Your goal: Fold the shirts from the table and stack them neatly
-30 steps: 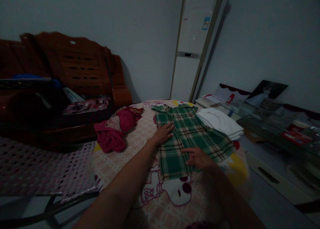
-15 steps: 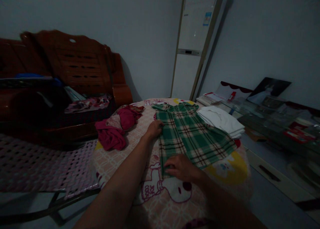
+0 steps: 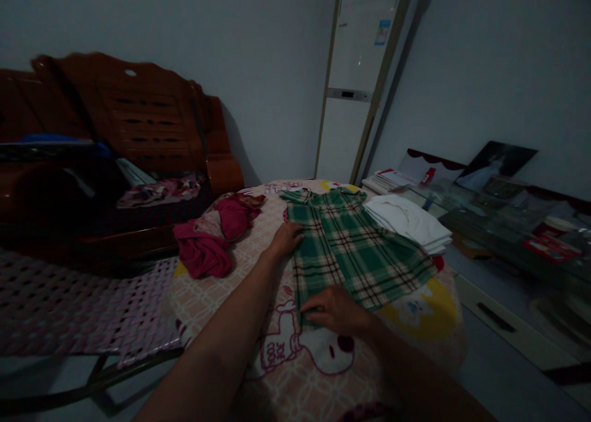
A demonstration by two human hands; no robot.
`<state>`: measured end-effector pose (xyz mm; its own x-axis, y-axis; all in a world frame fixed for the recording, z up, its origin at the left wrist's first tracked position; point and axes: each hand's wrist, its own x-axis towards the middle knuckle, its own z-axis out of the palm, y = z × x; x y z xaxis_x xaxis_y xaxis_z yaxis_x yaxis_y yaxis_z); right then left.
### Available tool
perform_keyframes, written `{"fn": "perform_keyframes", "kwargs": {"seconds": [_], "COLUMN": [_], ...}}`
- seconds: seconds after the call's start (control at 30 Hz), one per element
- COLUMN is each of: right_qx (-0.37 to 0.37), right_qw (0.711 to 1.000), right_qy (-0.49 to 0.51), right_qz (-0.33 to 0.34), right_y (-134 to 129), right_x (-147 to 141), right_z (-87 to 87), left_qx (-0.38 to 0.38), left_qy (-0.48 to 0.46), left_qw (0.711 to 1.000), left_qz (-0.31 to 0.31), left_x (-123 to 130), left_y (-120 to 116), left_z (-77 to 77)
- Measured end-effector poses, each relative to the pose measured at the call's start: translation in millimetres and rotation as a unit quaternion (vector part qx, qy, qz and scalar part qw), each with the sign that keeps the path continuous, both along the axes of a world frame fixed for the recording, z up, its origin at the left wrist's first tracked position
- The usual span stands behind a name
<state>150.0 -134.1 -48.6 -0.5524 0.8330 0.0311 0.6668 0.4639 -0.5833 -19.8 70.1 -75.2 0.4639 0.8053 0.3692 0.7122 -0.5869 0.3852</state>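
Note:
A green plaid garment (image 3: 351, 243) lies spread on a round table with a patterned pink cloth (image 3: 249, 286). My left hand (image 3: 286, 237) is closed at the garment's left edge, about halfway along it. Near the lower left corner, my right hand (image 3: 330, 308) has its fingers bent together on the fabric edge. A folded white cloth stack (image 3: 409, 222) sits against the garment's right side. To the left is a crumpled dark pink garment (image 3: 207, 243).
A wooden bench (image 3: 148, 120) with clothes on it stands behind at the left, above a woven chair (image 3: 83, 305). On the right is a glass-topped cabinet (image 3: 498, 225) with papers (image 3: 388, 181) and a photo. A tall white unit (image 3: 346, 127) stands in the corner.
Both hands stay in nearly the same places on the garment. The view has shifted very slightly.

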Motion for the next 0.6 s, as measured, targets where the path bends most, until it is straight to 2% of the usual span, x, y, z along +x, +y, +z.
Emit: {"fn": "perform_keyframes", "kwargs": {"seconds": [0.1,0.2,0.3,0.37,0.5,0.53,0.6], "right_qx": [-0.011,-0.013,0.029,0.088,0.244,0.282,0.332], "right_qw": [0.999,0.996,0.978,0.942,0.823,0.788,0.746], "right_qy": [0.035,0.078,0.146,0.185,0.155,0.134,0.077], "right_qz": [-0.008,-0.040,-0.147,-0.266,-0.490,-0.531,-0.572], "right_y": [-4.7,-5.0,2.5,10.5,23.4,25.1,26.9], "right_x": [-1.1,-1.4,14.4,40.7,121.1,141.9,177.8], "right_z": [-3.6,-0.8,6.0,12.0,22.0,22.3,18.4], "left_qx": [0.013,0.028,0.018,0.015,0.009,0.008,0.006], "left_qy": [-0.006,0.020,0.078,0.100,0.120,0.120,0.115], "left_qw": [1.000,0.999,0.997,0.995,0.993,0.993,0.993], "left_qz": [0.026,-0.002,-0.020,-0.014,-0.009,-0.009,-0.009], "left_x": [1.6,6.1,10.3,11.9,12.5,12.5,12.3], "left_y": [-0.7,-4.5,-9.0,-11.2,-12.2,-11.9,-11.0], "left_z": [-2.6,-1.5,0.2,1.2,2.1,1.9,0.9]}}
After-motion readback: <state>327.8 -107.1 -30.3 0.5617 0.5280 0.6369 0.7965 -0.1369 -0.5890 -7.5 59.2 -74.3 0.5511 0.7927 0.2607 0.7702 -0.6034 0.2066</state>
